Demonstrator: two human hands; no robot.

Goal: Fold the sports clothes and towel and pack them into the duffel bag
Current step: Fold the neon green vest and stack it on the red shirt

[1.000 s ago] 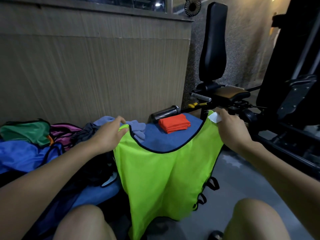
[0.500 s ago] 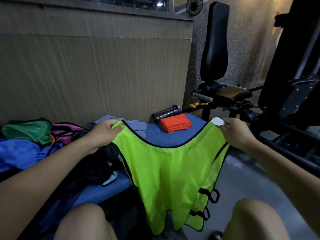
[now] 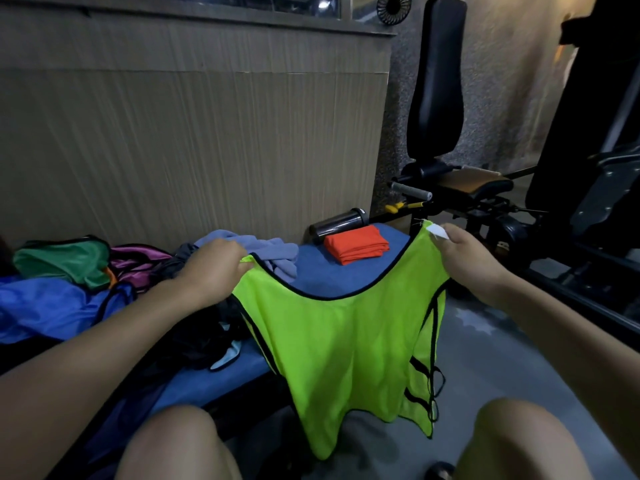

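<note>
Vest, neon yellow w/ black trim, hangs spread btwn both hands, above knees, in front of blue bench. Left hand fingers curled, pinching left shoulder strap. Right hand pinching right strap near white tag. Folded orange cloth on bench behind.

— Setting? Evidence?

— Gym or workout room. Adjustable weight bench at right: tall black back pad upright, brown seat pad, foam roller bar. Dark machine frame further right, bolted steel plate visible.

— Anything else supporting?

— Blue padded bench in foreground, carrying a folded orange garment, a steel shaker bottle lying on its side, and a heap of mesh training bibs. Grey floor with a star pattern. Wood-grain wall panel behind; speckled wall beside it.
</note>
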